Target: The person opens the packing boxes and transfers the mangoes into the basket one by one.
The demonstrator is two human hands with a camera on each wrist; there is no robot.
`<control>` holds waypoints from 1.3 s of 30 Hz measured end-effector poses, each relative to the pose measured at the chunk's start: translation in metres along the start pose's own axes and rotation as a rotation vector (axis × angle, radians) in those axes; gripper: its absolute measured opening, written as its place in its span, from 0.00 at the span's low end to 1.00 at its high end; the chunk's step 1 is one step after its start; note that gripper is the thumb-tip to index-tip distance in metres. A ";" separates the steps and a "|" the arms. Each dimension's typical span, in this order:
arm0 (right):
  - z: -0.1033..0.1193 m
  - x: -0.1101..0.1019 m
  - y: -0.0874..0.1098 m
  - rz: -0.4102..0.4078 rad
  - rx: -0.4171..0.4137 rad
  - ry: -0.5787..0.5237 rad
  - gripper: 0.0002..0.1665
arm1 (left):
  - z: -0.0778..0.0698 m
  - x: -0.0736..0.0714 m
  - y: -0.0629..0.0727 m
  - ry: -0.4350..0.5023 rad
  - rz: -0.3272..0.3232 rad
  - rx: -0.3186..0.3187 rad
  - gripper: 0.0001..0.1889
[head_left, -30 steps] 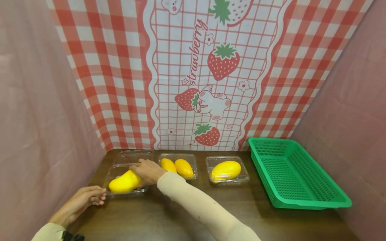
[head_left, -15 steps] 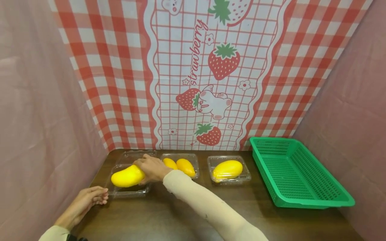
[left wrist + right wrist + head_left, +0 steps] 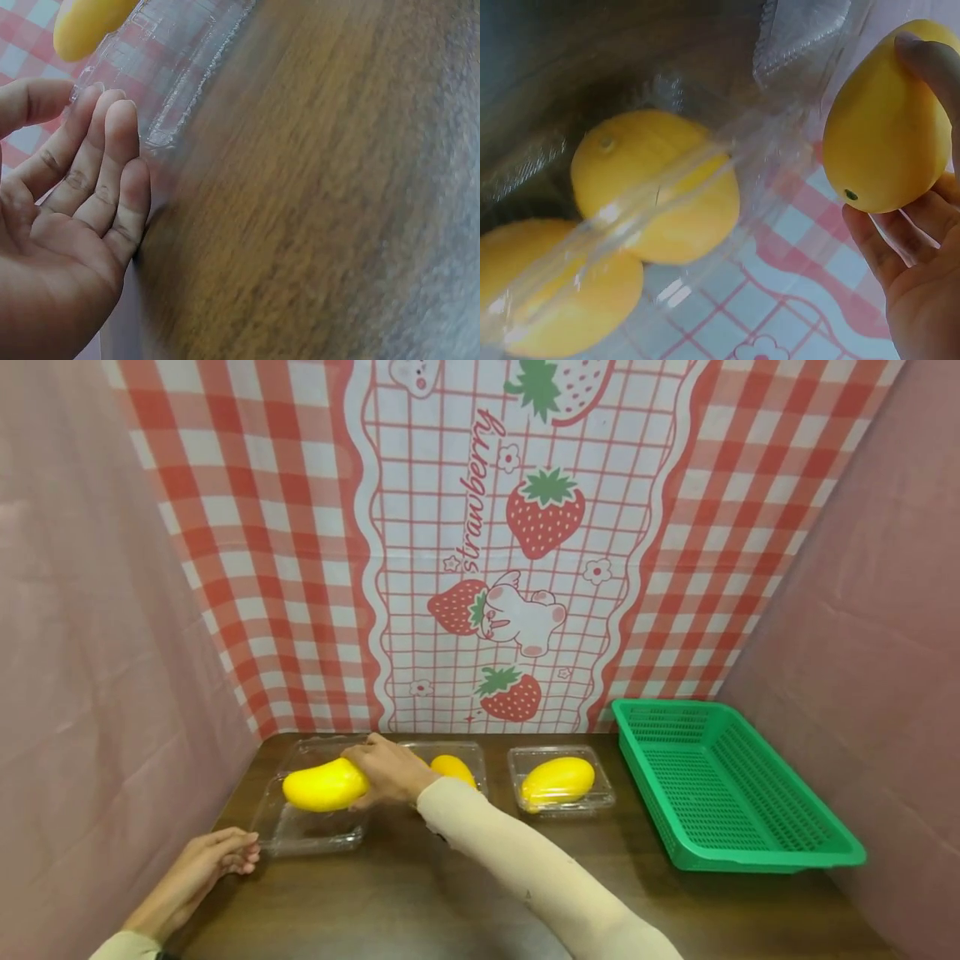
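Note:
My right hand (image 3: 390,770) grips one end of a yellow mango (image 3: 322,785) and holds it above an opened clear plastic clamshell box (image 3: 318,841). In the right wrist view, the thumb lies over the mango (image 3: 889,124) and the fingers curl beneath it. My left hand (image 3: 198,872) is at the box's near left corner. The left wrist view shows its thumb and fingertips pinching the rim of the clear box (image 3: 165,97). Beside it, a closed clear box holds two mangoes (image 3: 656,184), partly hidden by my right hand in the head view.
Another closed clear box (image 3: 562,808) with one mango (image 3: 558,781) stands further right on the brown table (image 3: 450,893). A green perforated basket (image 3: 675,852) sits at the right. A strawberry-print checked cloth (image 3: 487,527) hangs behind, with pink curtains on both sides.
My right hand has lifted the mango up from the opened box, slightly to the right. My left hand has stayed at the box's corner.

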State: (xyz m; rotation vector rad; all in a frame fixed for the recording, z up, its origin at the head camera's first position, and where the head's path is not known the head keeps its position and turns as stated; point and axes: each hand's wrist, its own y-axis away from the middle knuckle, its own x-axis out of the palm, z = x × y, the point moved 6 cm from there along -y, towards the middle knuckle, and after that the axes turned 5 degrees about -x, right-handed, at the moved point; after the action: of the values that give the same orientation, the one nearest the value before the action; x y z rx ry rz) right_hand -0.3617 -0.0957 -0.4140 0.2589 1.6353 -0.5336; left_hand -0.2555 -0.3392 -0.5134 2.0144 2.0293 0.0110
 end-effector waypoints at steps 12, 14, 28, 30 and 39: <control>-0.018 -0.013 0.016 -0.049 0.034 -0.014 0.47 | -0.004 0.003 0.001 -0.024 0.041 0.017 0.18; -0.021 -0.015 0.020 -0.053 0.043 -0.021 0.47 | -0.004 0.004 0.000 -0.020 0.037 0.017 0.17; -0.035 -0.027 0.041 -0.049 0.072 -0.054 0.50 | 0.000 0.000 0.005 -0.021 0.032 0.033 0.18; -0.038 -0.028 0.044 -0.045 0.077 -0.057 0.50 | 0.001 -0.001 0.006 -0.036 0.037 0.037 0.18; -0.053 -0.030 0.062 -0.047 0.117 -0.046 0.52 | -0.001 0.003 0.005 -0.035 0.043 0.050 0.20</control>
State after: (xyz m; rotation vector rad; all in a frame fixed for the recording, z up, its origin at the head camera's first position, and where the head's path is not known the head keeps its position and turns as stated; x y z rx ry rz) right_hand -0.3746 -0.0121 -0.3931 0.2930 1.5706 -0.6683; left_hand -0.2511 -0.3358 -0.5119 2.0734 1.9836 -0.0659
